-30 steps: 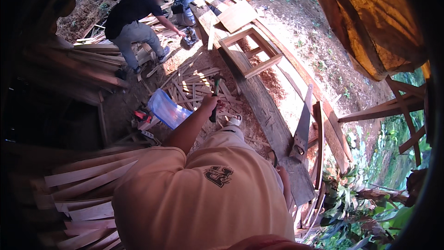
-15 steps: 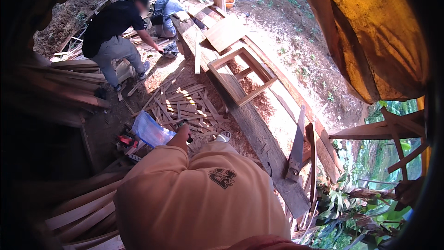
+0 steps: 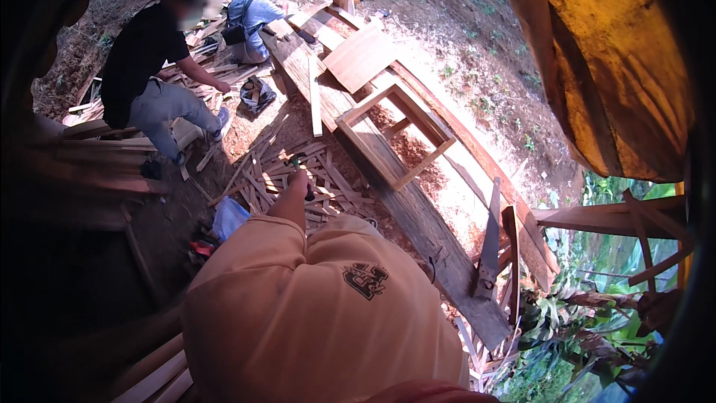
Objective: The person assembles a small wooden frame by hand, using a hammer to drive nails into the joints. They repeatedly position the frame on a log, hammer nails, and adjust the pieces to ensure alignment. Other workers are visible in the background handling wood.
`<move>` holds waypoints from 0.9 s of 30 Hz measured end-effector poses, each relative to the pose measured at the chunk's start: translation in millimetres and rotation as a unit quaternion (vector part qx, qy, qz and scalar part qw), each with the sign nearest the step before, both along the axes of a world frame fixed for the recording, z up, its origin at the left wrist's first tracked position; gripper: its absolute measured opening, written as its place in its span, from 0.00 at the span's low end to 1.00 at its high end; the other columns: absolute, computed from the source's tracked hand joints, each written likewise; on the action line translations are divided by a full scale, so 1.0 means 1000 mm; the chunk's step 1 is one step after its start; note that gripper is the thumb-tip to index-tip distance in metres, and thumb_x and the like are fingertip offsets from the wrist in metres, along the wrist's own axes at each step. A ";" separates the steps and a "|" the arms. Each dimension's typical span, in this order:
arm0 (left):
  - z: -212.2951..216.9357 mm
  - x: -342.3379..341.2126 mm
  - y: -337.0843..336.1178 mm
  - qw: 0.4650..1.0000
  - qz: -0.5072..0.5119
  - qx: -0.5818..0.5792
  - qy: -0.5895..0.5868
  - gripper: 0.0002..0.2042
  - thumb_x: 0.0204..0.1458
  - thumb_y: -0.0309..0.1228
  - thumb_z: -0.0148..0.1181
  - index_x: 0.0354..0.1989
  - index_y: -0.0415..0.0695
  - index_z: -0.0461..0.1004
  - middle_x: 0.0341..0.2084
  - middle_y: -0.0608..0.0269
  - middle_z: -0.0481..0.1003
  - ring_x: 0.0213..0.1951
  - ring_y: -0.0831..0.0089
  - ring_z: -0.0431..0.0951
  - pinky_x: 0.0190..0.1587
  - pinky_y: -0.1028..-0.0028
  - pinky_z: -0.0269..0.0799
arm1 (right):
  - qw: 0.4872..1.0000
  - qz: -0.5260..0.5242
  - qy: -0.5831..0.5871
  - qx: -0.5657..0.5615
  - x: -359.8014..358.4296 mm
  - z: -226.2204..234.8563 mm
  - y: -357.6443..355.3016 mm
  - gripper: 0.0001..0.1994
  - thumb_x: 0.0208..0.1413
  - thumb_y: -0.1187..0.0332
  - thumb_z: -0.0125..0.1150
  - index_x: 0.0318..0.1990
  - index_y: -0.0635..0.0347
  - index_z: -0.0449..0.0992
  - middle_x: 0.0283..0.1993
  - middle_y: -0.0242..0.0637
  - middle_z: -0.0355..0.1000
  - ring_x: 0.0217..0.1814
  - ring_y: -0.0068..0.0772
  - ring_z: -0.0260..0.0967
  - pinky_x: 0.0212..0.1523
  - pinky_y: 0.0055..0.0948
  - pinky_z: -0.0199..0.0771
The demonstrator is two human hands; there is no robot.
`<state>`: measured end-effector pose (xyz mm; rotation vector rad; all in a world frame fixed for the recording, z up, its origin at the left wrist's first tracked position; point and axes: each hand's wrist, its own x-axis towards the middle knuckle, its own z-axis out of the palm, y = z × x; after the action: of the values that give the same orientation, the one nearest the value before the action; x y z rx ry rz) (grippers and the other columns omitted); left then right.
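My left hand (image 3: 297,179) reaches out past my tan shirt, closed around what looks like a hammer (image 3: 294,160); its head shows above the fist and a dark handle end below. Beneath the hand lies a heap of thin wood strips (image 3: 332,172). My right hand is out of sight. To the right of the left hand, a rectangular wooden frame (image 3: 391,180) with crosspieces rests on a long plank bench (image 3: 418,216). A handsaw (image 3: 489,242) stands at the bench's near end, blade pointing up and away.
A person in a dark shirt (image 3: 142,52) bends at the left by an open bag (image 3: 257,95). Another person (image 3: 257,19) crouches at the bench's far end. A flat board (image 3: 362,56) lies beyond the frame. A yellow tarp (image 3: 611,52) hangs at the upper right.
My left hand has moved forward with the tool, over the wood strips and away from the blue-white sheet. The person in the dark shirt has drawn a hand back from the bag.
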<state>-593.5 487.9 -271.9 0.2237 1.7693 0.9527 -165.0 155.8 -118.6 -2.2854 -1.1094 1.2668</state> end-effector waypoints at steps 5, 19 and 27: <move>0.020 -0.008 0.008 0.999 0.008 -0.021 0.039 0.08 0.54 0.30 0.55 0.25 0.41 0.71 0.17 0.55 0.73 0.15 0.65 0.72 0.17 0.65 0.64 | 1.000 0.001 0.004 -0.011 -0.006 -0.002 0.014 0.26 0.60 0.52 0.62 0.52 0.70 0.77 0.44 0.56 0.79 0.47 0.52 0.78 0.49 0.47 0.76; -0.083 -0.035 -0.038 0.994 -0.033 -0.098 -0.034 0.06 0.53 0.27 0.55 0.28 0.37 0.72 0.18 0.53 0.72 0.17 0.61 0.74 0.20 0.61 0.71 | 1.000 0.015 -0.003 -0.020 -0.002 0.000 0.027 0.26 0.61 0.52 0.61 0.52 0.71 0.76 0.45 0.57 0.79 0.49 0.52 0.78 0.50 0.46 0.75; -0.005 -0.041 -0.005 0.973 -0.082 -0.157 -0.150 0.07 0.61 0.27 0.48 0.32 0.39 0.68 0.18 0.58 0.71 0.17 0.64 0.72 0.20 0.67 0.69 | 1.000 0.007 -0.003 -0.030 0.003 0.000 0.028 0.27 0.61 0.52 0.60 0.53 0.71 0.76 0.46 0.57 0.78 0.49 0.52 0.77 0.50 0.46 0.75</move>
<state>-634.1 483.3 -276.7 0.0204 1.5668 0.5450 -162.3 183.6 -118.7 -2.3298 -1.1058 1.3178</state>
